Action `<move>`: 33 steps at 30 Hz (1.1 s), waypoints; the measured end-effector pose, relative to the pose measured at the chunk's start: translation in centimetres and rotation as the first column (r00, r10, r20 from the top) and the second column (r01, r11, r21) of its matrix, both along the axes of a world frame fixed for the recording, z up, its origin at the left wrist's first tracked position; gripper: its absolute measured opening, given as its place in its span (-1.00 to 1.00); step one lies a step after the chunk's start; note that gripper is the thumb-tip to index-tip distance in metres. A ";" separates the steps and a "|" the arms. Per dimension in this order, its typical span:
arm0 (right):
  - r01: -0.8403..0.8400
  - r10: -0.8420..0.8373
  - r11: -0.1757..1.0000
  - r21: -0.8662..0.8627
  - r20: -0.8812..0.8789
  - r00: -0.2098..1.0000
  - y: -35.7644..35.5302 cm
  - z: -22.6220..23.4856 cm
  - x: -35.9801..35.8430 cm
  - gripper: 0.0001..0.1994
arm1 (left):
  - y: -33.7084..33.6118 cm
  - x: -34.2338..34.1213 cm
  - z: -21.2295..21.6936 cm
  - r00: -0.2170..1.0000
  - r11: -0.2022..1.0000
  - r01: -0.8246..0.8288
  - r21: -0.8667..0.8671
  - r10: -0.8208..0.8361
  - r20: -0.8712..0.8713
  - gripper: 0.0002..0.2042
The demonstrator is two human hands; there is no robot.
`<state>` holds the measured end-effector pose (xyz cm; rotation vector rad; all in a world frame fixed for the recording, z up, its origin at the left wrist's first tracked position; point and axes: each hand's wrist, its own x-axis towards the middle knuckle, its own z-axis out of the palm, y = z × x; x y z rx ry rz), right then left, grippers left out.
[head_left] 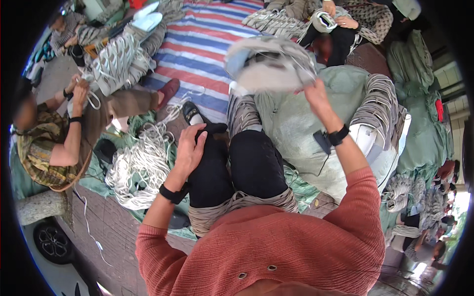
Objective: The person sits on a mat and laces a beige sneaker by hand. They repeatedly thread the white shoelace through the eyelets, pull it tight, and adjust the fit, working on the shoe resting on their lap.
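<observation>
My right hand is raised, gripping the edge of a grey-and-white shoe upper that is blurred by motion. This piece hangs in the air above a full green sack. Over my left thigh, my left hand holds nothing, its fingers stretched and apart. Beige laces lie across my lap. Beyond my knees stands a stack of grey uppers, partly covered by the lifted piece. Another nested stack of uppers leans on the sack's right side.
A tangled heap of white laces lies left of my legs. A striped sheet covers the ground ahead. One person sits at the left handling laces, another works at the far right. More green sacks line the right.
</observation>
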<state>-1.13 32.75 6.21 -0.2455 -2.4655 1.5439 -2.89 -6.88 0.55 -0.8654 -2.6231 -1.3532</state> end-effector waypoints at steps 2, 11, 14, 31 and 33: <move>-0.060 0.112 0.984 0.168 -0.323 0.940 -1.5 -2.4 3.4 -0.57 | 0.8 -0.3 1.2 0.940 0.974 0.007 0.226 -0.083 0.331 -0.63; -0.340 0.357 0.934 0.110 -0.231 0.905 -6.3 -10.7 8.2 -0.54 | 6.5 3.1 5.0 0.246 0.640 -0.383 0.666 -0.625 0.741 -0.50; -0.393 0.433 0.835 0.386 -0.018 0.901 -3.5 -9.3 7.0 -0.49 | 5.5 2.1 4.9 0.281 0.658 -0.363 0.660 -0.598 0.751 -0.58; -0.226 0.407 0.647 -0.728 0.079 0.910 -5.3 -3.0 2.6 -0.62 | 8.0 -2.1 -2.0 0.230 0.729 -0.320 0.605 -0.560 0.796 -0.59; -0.205 0.376 0.600 -0.773 0.046 0.925 -4.7 -2.8 2.7 -0.62 | 8.5 -2.2 -2.0 0.216 0.701 -0.384 0.601 -0.565 0.796 -0.62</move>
